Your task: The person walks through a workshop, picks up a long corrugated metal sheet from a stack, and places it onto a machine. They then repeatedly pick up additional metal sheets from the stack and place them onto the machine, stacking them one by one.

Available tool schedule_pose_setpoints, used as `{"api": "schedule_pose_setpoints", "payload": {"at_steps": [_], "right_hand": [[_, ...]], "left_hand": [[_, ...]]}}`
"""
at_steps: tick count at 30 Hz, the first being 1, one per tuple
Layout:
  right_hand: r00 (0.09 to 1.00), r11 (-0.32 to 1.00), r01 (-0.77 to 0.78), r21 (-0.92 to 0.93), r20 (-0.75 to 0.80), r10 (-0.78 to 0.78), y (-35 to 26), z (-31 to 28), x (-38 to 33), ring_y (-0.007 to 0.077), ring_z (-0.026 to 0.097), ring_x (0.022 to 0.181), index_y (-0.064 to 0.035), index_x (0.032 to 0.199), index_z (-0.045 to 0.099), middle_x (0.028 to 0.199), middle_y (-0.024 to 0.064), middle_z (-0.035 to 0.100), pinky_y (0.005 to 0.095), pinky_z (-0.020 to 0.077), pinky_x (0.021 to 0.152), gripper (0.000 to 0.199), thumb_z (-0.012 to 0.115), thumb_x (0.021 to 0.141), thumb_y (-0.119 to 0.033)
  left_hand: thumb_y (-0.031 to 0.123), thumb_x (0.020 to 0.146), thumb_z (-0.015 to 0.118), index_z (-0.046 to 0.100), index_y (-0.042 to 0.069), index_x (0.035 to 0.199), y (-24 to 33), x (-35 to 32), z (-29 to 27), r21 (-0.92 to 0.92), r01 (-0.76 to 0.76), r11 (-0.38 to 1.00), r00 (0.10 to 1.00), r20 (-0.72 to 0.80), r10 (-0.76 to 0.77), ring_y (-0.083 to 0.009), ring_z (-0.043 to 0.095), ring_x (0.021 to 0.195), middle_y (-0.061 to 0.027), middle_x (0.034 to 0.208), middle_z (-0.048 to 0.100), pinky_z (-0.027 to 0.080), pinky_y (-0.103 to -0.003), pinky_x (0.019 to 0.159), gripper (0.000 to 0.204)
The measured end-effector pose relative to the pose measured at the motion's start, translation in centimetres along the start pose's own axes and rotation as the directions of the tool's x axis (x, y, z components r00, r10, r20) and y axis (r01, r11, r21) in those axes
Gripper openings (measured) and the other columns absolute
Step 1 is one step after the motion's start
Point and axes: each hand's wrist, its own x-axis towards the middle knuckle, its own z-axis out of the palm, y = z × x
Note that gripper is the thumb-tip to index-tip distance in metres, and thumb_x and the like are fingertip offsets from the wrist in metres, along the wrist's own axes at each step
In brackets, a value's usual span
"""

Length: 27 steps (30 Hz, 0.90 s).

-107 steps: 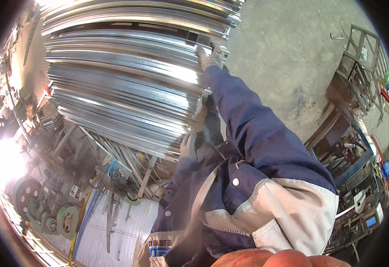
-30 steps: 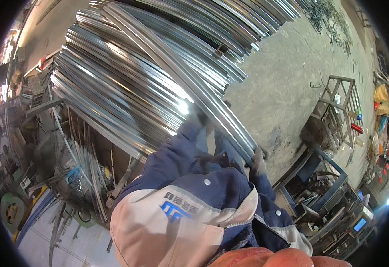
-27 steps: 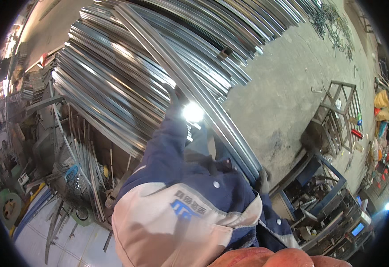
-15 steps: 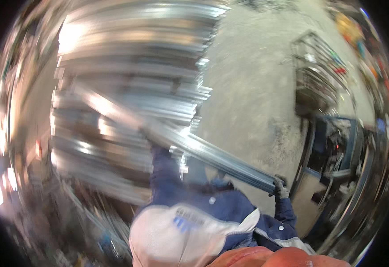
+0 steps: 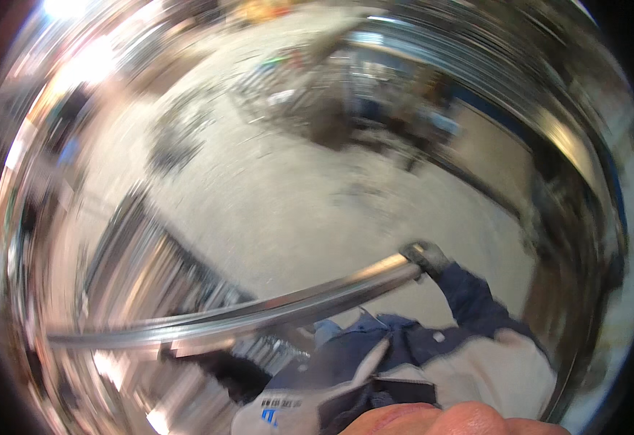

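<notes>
Visibly, the metal stock [image 5: 281, 307] has one end inside right fingers [image 5: 413, 252].

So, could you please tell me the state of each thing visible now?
Long metal stock: raised, slanting across the person's front
Right hand: closed around its right end
Left hand: at its lower edge, grip unclear
Other metal bars: lying together, blurred

The grey concrete floor [image 5: 295, 196] is the supporting surface. At left, long metal profiles [image 5: 139, 268] lie side by side; direct floor contact cannot be confirmed. Farther out stand an open metal frame [image 5: 270, 94] and, left of it, a blurred dark heap [image 5: 179, 138].
</notes>
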Motion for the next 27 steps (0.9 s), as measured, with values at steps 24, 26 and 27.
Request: {"api": "schedule_pose_setpoints", "payload": {"at_steps": [24,26,27], "right_hand": [[0.127,0.930,-0.160,-0.329,-0.942,-0.312,-3.4,-59.7,-26.1,0.0292,0.070,0.097,-0.0074,0.117,0.071,0.106,0.0097,0.074,0.0374,0.0540,0.089,0.052,0.066,0.092,-0.053],[0.095,0.726,-0.425,-0.541,-0.824,-0.558,-4.6,-60.3,-24.2,0.0324,0.069,0.103,-0.0080,0.122,0.068,0.114,0.0134,0.072,0.0397,0.0531,0.093,0.053,0.063,0.093,-0.053],[0.110,0.628,-0.547,-0.553,-0.791,-0.601,-5.3,-60.3,-22.9,0.0337,0.065,0.109,-0.0086,0.126,0.065,0.122,0.0151,0.067,0.0427,0.0508,0.097,0.056,0.060,0.095,-0.054]], "left_hand": [[0.066,0.085,0.050,0.050,0.002,0.137,-43.1,-27.7,52.0,-0.057,0.656,0.752,0.571,0.689,-0.446,-0.0378,0.057,0.124,-0.0249,0.130,0.056,0.048,-0.058,0.103,0.082],[0.065,0.087,0.048,0.054,0.002,0.133,-47.5,-31.1,55.2,0.015,0.448,0.894,0.739,0.556,-0.380,-0.0367,0.059,0.120,-0.0251,0.125,0.058,0.050,-0.059,0.099,0.078],[0.064,0.088,0.047,0.055,0.003,0.132,-49.2,-32.6,56.9,-0.104,0.681,0.724,0.652,0.536,-0.536,-0.0359,0.060,0.119,-0.0254,0.122,0.058,0.051,-0.059,0.097,0.075]]}}
